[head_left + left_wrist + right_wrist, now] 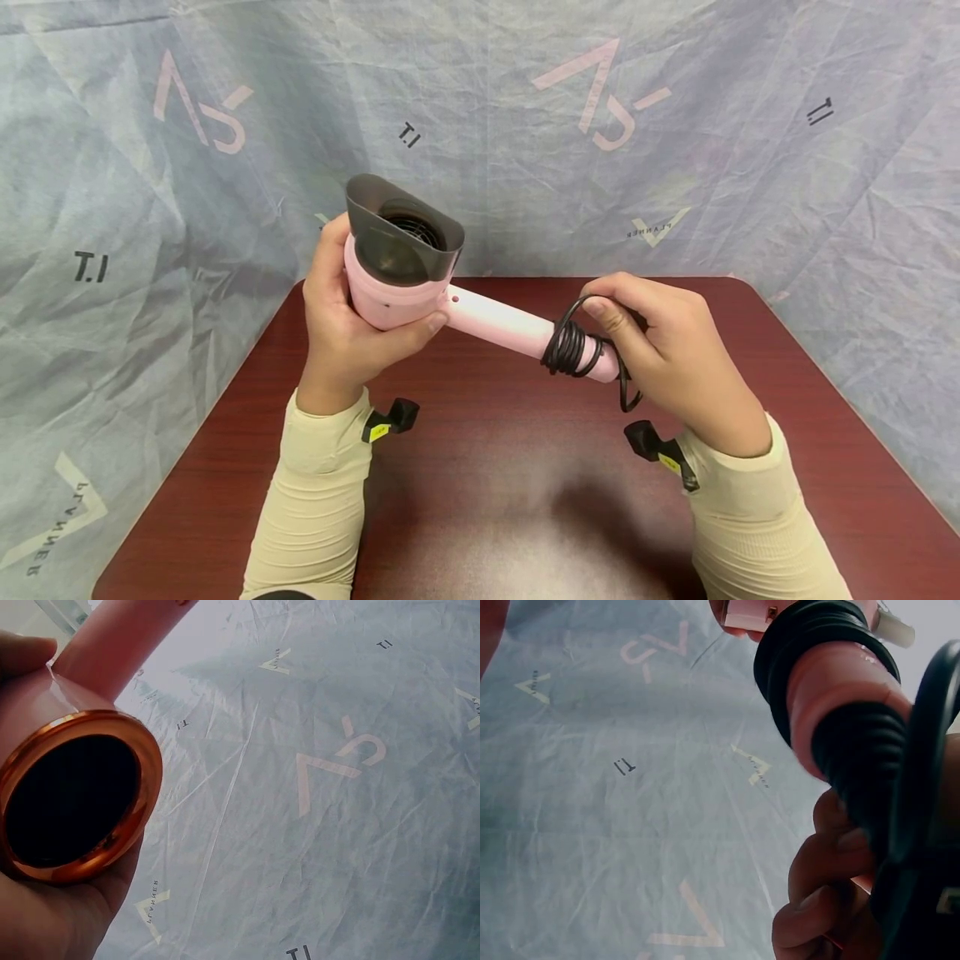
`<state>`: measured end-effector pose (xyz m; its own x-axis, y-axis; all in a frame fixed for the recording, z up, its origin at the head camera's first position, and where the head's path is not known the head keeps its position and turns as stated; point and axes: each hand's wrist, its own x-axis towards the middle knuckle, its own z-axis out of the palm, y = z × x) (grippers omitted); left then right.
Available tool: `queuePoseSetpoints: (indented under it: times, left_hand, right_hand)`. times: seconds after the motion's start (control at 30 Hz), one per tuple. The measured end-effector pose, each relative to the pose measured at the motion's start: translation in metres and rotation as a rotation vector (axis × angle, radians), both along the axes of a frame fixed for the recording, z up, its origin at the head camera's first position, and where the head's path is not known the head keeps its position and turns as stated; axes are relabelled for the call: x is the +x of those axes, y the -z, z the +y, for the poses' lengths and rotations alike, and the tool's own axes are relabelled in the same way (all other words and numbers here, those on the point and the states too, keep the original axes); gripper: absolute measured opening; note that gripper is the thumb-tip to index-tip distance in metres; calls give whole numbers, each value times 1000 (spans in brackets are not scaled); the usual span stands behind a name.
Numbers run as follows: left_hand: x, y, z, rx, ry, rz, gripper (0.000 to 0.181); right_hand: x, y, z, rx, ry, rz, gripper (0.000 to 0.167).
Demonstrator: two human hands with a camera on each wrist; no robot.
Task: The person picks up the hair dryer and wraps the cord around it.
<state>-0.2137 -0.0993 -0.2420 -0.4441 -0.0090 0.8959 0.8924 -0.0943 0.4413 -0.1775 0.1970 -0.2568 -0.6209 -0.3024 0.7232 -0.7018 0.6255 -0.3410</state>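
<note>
A pink hair dryer point(495, 321) is held up above the table, its grey concentrator nozzle point(401, 258) tilted upward. My left hand point(348, 325) grips the dryer's barrel, thumb along the side near the handle. In the left wrist view the barrel's copper-coloured rear ring point(146, 780) shows with a dark middle. A black cord point(567, 348) is wound in several turns around the handle's lower end. My right hand point(667, 358) pinches a loop of that cord between thumb and forefinger. The right wrist view shows the ribbed cord sleeve point(862, 757) leaving the handle's end, beside curled fingers point(829, 862).
Beneath both hands lies a dark red-brown table point(480, 467) with rounded far corners. Grey printed cloth point(487, 167) hangs behind it and along both sides. Black camera mounts point(390, 419) are strapped at the wrists, over cream sleeves point(315, 508).
</note>
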Motion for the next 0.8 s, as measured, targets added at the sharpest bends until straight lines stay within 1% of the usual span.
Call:
queuePoseSetpoints:
  times: [0.17,0.2,0.33,0.43,0.53,0.6,0.8]
  left_hand:
    - [0,0,0,5,1,-2,80]
    - [0,0,0,5,1,-2,80]
    - [-1,0,1,5,0,-1,80]
    - [-1,0,1,4,0,3,81]
    - [-1,0,1,4,3,7,80]
    - [-1,0,1,9,6,9,80]
    - [0,1,2,37,24,17,81]
  right_hand:
    - [-3,1,2,-19,-34,-65,14]
    - [-4,2,2,-27,-47,-91,15]
    - [-8,2,5,-29,-54,-162,18]
    - [-12,2,8,-19,-48,-188,20]
    - [-16,3,11,-12,-64,-211,19]
    - [-18,4,14,-6,-85,-230,19]
    - [-23,6,23,12,-165,-344,20]
